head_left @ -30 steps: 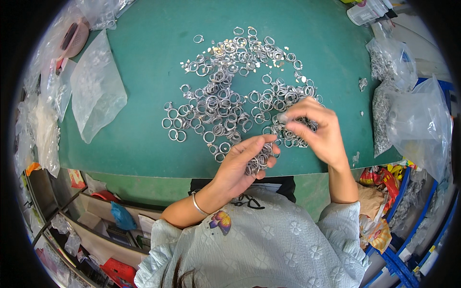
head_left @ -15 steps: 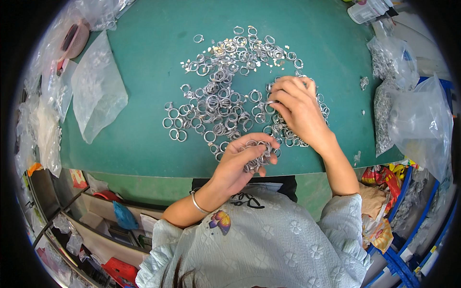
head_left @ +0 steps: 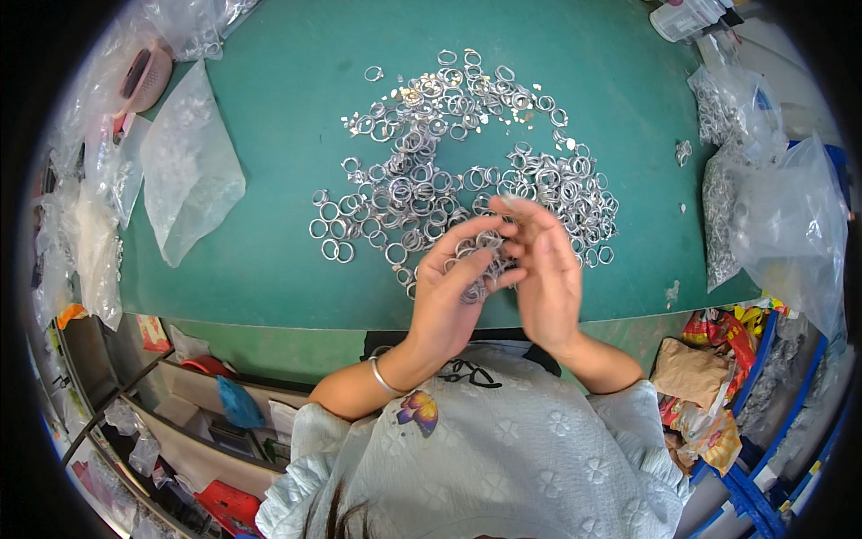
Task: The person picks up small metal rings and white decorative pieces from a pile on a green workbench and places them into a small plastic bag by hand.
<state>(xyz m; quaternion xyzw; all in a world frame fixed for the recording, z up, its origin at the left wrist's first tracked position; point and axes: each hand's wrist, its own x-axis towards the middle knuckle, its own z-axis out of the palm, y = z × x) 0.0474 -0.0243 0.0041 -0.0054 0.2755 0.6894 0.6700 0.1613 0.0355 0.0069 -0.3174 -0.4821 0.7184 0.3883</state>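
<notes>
The right hand (head_left: 548, 278) has come back from the heap to meet the left hand (head_left: 453, 292), which cups a clutch of small silver metal rings (head_left: 480, 265); the right's fingertips pinch at them. Light, hard, slippery, they want pinching by the rim. More lie scattered on the green surface (head_left: 269, 260).

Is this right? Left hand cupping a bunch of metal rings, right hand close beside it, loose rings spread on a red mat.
Not quite. The mat is green, not red, as the head view shows. The rest holds: the left hand cups a bunch of metal rings, the right hand is close beside it, and loose rings lie spread on the mat.
</notes>
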